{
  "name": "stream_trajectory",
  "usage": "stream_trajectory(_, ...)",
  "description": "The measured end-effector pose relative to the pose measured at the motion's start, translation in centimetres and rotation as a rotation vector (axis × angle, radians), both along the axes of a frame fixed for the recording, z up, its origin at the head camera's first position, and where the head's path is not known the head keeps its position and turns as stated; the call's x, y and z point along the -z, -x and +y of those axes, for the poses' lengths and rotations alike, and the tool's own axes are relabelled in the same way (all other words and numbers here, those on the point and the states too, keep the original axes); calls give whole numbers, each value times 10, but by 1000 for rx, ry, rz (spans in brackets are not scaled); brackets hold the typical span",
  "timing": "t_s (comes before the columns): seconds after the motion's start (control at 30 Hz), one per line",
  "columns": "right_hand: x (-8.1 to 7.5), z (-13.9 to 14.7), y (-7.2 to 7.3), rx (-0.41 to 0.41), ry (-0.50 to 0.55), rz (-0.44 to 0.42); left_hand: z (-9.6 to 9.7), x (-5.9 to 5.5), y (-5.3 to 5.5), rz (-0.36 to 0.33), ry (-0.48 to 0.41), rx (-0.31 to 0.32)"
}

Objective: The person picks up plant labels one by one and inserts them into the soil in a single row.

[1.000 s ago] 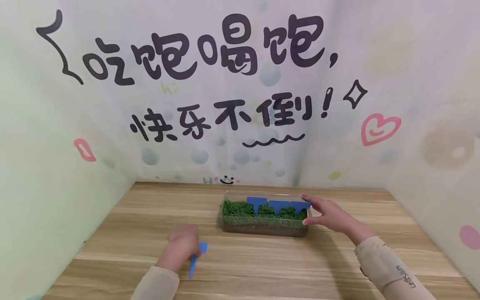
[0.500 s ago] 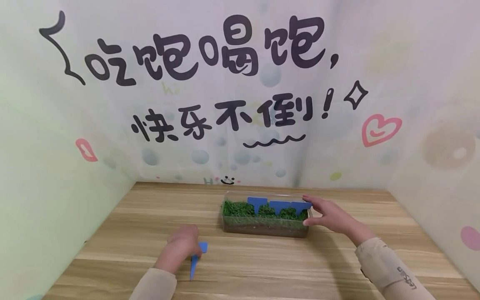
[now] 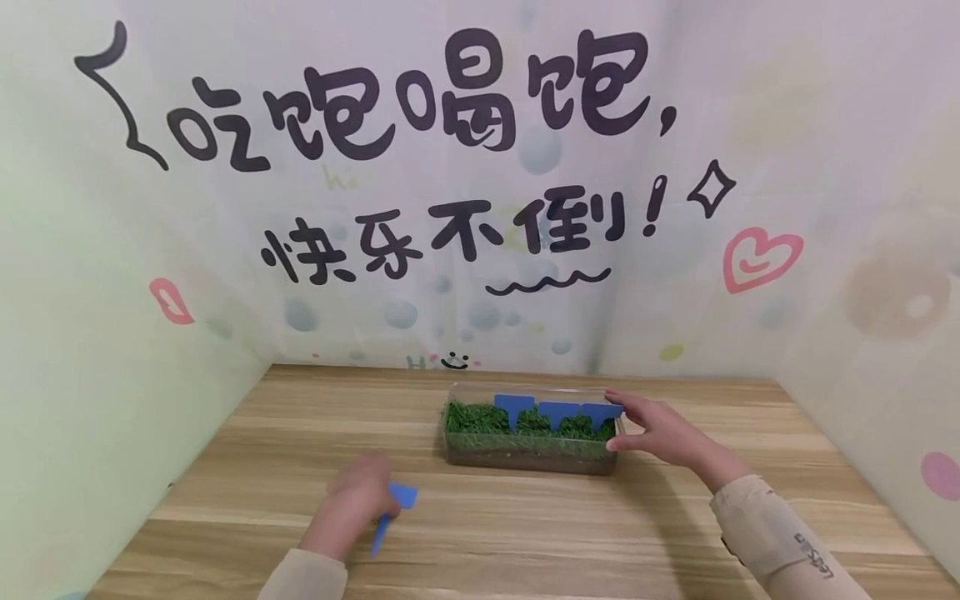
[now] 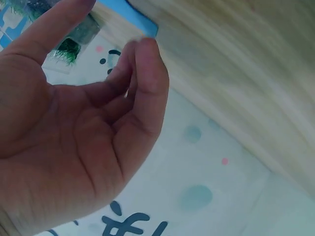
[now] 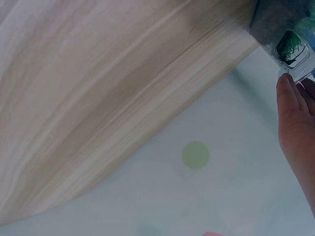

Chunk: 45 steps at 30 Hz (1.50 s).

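In the head view, my left hand [image 3: 358, 498] pinches a blue T-shaped plant label [image 3: 404, 497] above the wooden table, with its pointed stem slanting down. Part of that blue label [image 4: 140, 18] also shows beyond the fingers in the left wrist view. Farther back stands a clear planter box [image 3: 525, 459] holding dark soil and green grass [image 3: 477, 417]. Several blue labels [image 3: 516, 405] are upright in it, spread from its middle to its right end. My right hand [image 3: 667, 432] holds the box's right end, thumb on the near corner and fingers at the far one.
The wooden table [image 3: 525, 533] meets a printed cloth backdrop [image 3: 375, 317] behind the box. Similar cloth walls stand at the left and right sides.
My left hand has shifted slightly left, and the blue label it pinches has tilted, its tip swinging left. The right hand, the box and its labels stay in place.
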State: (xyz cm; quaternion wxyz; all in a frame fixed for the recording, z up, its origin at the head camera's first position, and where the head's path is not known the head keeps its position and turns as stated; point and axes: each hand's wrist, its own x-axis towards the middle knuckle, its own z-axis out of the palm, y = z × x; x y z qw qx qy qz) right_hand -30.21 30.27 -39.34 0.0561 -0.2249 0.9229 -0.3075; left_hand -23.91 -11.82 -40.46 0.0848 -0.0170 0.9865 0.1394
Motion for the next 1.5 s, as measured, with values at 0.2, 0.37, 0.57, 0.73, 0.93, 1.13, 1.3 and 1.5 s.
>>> stream_trajectory(0.2,0,1,0,0,-1,11,3,-1,-4,9,137,-8)
stream_trajectory(0.37,1,1,1,-4,-3,19,6,0,-7,60,145,-2)
stream_trajectory(0.57,1,1,1,-1,-4,11,3,3,-7,71,57,27)
stream_trajectory(0.73,1,1,0,0,-1,7,-4,7,-3,40,-48,56)
stream_trajectory(0.93,1,0,0,-4,3,5,-10,7,1,-18,-210,65)
stream_trajectory(1.13,1,0,0,-8,5,3,-11,4,5,-9,-386,111)
stream_trajectory(1.3,1,-1,1,-6,-9,5,-9,-1,9,40,-508,115)
stream_trajectory(1.5,-2,-2,-1,-10,-13,5,0,-12,21,206,-580,149)
